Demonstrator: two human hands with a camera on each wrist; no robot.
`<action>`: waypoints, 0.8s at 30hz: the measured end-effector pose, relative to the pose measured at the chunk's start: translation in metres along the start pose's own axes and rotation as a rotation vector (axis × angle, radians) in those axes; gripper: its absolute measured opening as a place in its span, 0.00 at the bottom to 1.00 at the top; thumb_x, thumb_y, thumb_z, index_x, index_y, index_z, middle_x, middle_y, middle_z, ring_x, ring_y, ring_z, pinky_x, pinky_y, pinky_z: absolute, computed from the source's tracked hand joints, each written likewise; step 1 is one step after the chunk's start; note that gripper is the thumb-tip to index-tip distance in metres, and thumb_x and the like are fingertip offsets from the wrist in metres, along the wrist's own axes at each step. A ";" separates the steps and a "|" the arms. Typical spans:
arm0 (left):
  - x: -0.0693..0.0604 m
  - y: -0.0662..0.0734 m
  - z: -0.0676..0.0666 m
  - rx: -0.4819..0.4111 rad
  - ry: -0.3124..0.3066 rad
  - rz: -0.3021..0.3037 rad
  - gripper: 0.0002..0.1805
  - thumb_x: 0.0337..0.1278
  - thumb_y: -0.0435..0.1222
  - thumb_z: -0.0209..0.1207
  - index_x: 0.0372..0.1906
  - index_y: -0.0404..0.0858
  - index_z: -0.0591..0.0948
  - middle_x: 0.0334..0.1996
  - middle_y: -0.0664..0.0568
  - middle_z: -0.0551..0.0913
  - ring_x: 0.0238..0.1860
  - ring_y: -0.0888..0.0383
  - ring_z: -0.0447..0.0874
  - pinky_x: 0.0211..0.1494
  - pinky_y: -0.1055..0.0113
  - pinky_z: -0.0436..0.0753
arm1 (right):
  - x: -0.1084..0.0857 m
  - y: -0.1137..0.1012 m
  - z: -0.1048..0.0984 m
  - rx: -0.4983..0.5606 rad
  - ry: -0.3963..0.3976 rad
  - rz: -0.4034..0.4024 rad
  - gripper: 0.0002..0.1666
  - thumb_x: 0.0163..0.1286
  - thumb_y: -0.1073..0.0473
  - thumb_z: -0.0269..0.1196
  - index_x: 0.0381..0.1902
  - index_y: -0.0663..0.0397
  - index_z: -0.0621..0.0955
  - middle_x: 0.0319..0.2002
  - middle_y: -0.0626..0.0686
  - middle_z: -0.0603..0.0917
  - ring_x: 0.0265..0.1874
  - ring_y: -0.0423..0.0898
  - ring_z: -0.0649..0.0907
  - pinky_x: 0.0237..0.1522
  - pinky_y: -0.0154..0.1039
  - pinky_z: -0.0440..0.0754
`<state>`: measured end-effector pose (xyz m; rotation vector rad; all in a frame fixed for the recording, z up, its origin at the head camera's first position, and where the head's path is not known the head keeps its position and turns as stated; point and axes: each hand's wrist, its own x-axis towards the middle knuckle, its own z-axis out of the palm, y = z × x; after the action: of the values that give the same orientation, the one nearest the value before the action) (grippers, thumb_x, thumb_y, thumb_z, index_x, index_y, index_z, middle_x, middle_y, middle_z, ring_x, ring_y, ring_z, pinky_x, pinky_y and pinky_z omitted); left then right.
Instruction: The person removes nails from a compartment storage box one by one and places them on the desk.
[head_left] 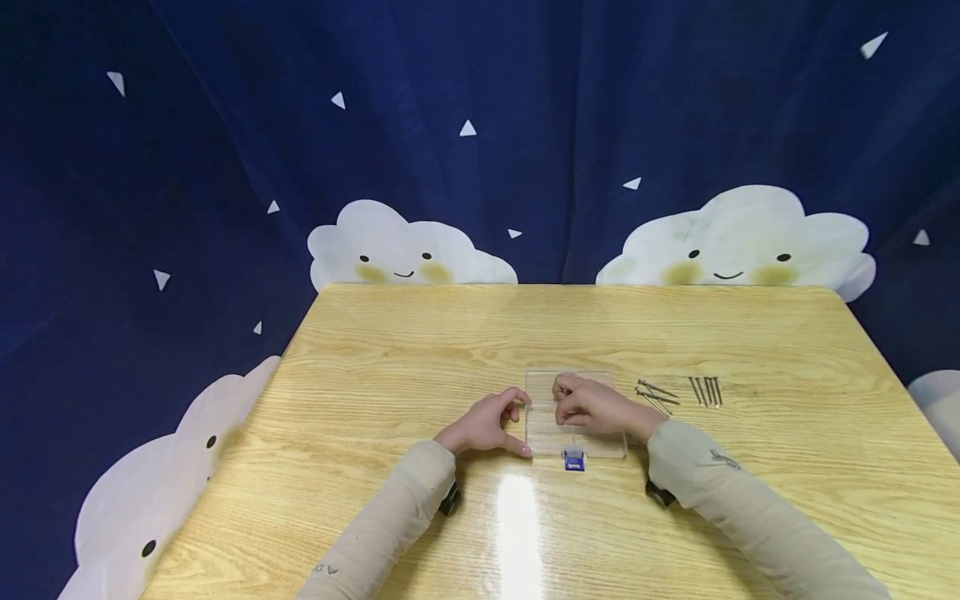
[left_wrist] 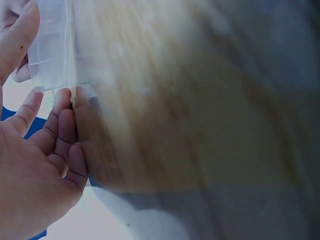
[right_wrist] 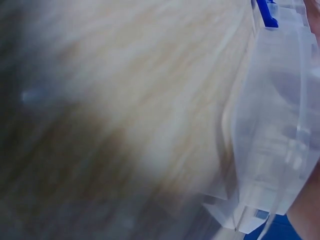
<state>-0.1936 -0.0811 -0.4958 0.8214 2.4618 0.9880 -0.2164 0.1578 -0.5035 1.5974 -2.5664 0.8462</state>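
Note:
A clear plastic box (head_left: 543, 442) with a blue latch (head_left: 573, 461) on its near side lies on the table. My left hand (head_left: 487, 422) touches the box's left edge, thumb at the near corner and forefinger farther up. In the left wrist view, its other fingers bend loosely beside the box wall (left_wrist: 52, 60). Over the box, my right hand (head_left: 596, 407) reaches in with bent fingers pointing left; anything between the fingertips is hidden. The right wrist view shows the box's side (right_wrist: 270, 130) close up, with part of the right hand (right_wrist: 307, 205) behind it.
Right of the box, several nail-like metal pieces (head_left: 658, 394) lie crossed in a loose group. Farther right, several more metal pieces (head_left: 705, 392) lie side by side. The wooden table (head_left: 405, 350) meets a dark blue curtain (head_left: 420, 150) with cloud shapes at its far edge.

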 end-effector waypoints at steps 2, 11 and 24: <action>0.000 0.000 0.000 0.002 0.001 -0.002 0.35 0.32 0.43 0.74 0.50 0.42 0.69 0.29 0.52 0.72 0.26 0.64 0.62 0.32 0.73 0.63 | 0.001 0.001 0.001 -0.013 0.002 -0.026 0.05 0.54 0.62 0.67 0.22 0.49 0.81 0.29 0.44 0.64 0.30 0.38 0.66 0.32 0.32 0.69; -0.001 0.002 -0.001 -0.011 0.009 0.028 0.34 0.32 0.41 0.74 0.49 0.40 0.69 0.29 0.51 0.72 0.25 0.63 0.62 0.31 0.73 0.63 | 0.001 0.000 -0.003 0.059 -0.025 -0.012 0.06 0.57 0.64 0.64 0.23 0.50 0.80 0.32 0.47 0.65 0.33 0.40 0.66 0.36 0.35 0.68; 0.000 0.001 0.000 -0.004 0.012 0.022 0.35 0.32 0.41 0.74 0.50 0.39 0.69 0.29 0.52 0.72 0.26 0.62 0.63 0.32 0.73 0.64 | -0.005 -0.001 -0.005 0.252 -0.021 0.155 0.05 0.58 0.65 0.63 0.24 0.50 0.79 0.35 0.46 0.65 0.39 0.43 0.66 0.45 0.41 0.68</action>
<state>-0.1931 -0.0807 -0.4957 0.8460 2.4647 1.0083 -0.2145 0.1638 -0.5001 1.4810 -2.7187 1.2160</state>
